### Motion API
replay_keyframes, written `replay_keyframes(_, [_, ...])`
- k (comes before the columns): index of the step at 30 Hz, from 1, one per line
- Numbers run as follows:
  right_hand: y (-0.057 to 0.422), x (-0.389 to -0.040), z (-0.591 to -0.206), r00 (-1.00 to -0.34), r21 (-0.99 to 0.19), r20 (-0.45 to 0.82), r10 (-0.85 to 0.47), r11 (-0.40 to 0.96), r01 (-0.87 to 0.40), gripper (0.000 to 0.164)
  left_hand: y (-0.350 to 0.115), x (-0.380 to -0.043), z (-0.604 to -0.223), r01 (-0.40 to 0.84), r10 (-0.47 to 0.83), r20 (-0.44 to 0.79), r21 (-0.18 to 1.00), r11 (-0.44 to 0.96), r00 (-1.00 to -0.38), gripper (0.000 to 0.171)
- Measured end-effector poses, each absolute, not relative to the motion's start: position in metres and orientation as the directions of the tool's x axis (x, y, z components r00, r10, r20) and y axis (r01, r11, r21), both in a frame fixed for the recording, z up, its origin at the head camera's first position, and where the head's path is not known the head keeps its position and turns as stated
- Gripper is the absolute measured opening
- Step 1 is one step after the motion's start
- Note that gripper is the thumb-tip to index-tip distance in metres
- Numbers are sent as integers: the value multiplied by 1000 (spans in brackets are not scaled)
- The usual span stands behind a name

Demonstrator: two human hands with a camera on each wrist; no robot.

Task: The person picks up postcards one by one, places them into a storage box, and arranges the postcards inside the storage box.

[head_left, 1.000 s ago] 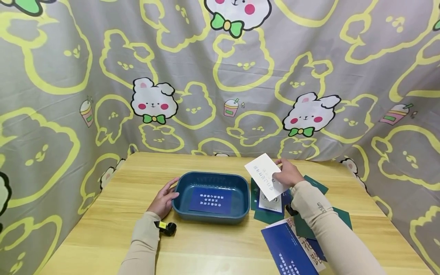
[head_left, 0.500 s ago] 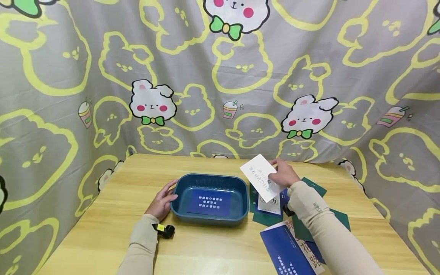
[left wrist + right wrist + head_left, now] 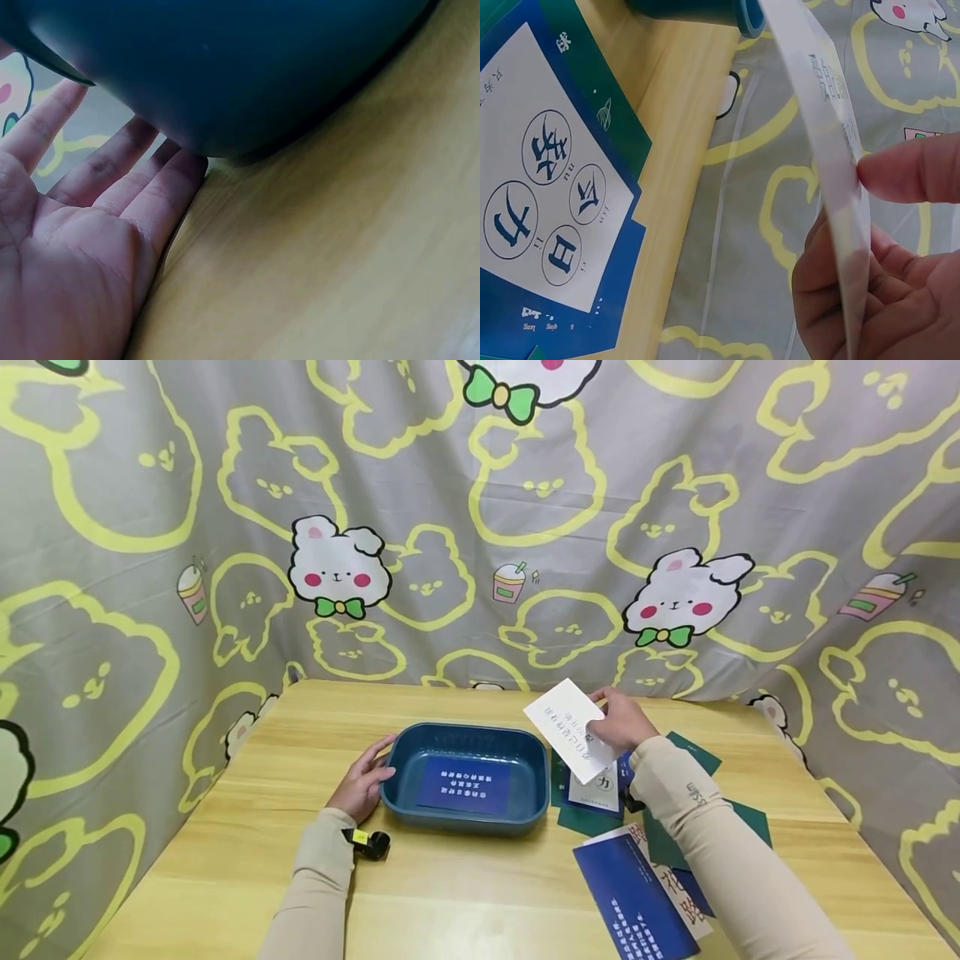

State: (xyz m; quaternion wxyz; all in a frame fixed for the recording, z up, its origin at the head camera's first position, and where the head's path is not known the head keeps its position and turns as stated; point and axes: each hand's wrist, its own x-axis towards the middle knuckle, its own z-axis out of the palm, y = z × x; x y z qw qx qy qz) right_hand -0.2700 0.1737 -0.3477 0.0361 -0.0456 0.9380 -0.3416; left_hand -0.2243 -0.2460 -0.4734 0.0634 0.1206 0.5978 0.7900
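So, some green cards (image 3: 750, 822) and a blue leaflet (image 3: 626, 893) are lying scattered toward the lower right of the frame, and the right sleeve (image 3: 723, 843) is crossing over them, blocking a fair bit. A patterned curtain (image 3: 442, 485) is hanging behind the wooden table (image 3: 435, 910). The white card (image 3: 570, 735) is hanging in the air right of centre, partly hiding a card with circled characters (image 3: 592, 797). Its lettered face is pointing toward the head camera, long axis running upper left to lower right. The right hand (image 3: 624, 720) is pinching it, thumb on one face, curled fingers behind. Around mid-frame, the teal tray (image 3: 468, 824) is holding a blue card (image 3: 462, 785) lying flat inside. The left hand (image 3: 360, 783) is touching the tray's left side, fingers fairly straight and slightly spread.
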Motion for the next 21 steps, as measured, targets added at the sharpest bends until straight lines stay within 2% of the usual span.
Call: replay_keyframes(21, [155, -265, -341, -989, -699, -51, -136, 713, -61, 49, -248, -222, -476, 65, 249, 133, 962, -265, -959, 64])
